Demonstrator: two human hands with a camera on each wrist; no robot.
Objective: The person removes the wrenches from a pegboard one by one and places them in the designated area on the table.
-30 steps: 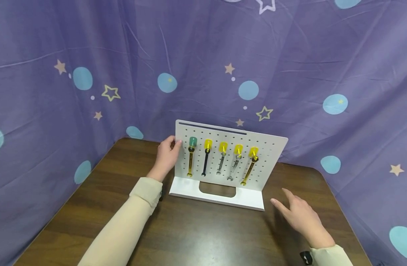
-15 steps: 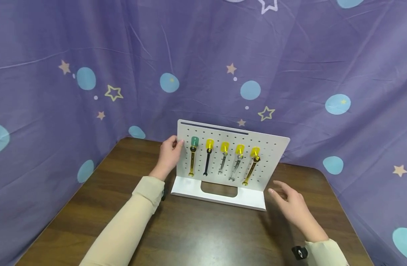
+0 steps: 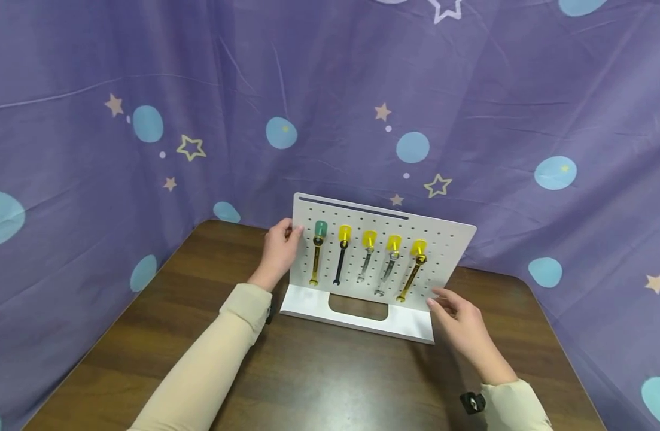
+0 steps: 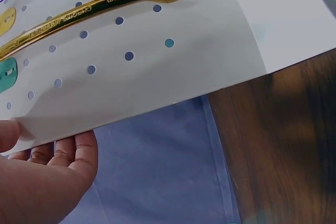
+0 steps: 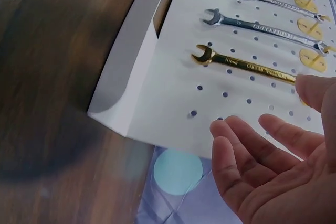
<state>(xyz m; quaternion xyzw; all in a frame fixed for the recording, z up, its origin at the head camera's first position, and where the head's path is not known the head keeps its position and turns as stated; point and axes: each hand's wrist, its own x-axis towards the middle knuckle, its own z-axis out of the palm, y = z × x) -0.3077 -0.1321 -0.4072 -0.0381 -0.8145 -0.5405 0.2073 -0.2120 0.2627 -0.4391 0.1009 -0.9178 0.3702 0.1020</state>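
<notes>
A white pegboard (image 3: 443, 245) stands tilted back on its flat foot (image 3: 303, 302). Wrenches hang from its hooks: a gold one (image 3: 316, 263) on the green hook (image 3: 321, 228), then a dark one (image 3: 340, 263), two silver ones and a gold one (image 3: 410, 280) on yellow hooks. My left hand (image 3: 278, 251) grips the board's left edge, thumb in front and fingers behind, as the left wrist view shows. My right hand (image 3: 464, 329) is at the lower right edge with fingers spread and relaxed; in the right wrist view its fingertips (image 5: 220, 127) overlap the board's edge.
The pegboard rests on a dark brown wooden table (image 3: 308, 383). A purple curtain (image 3: 330, 78) with stars and blue dots hangs close behind and along both sides. The foot has a rounded cutout in its middle.
My right hand has moved left and up to the board's lower right edge. The left hand keeps its hold on the left edge; the wrenches hang as before.
</notes>
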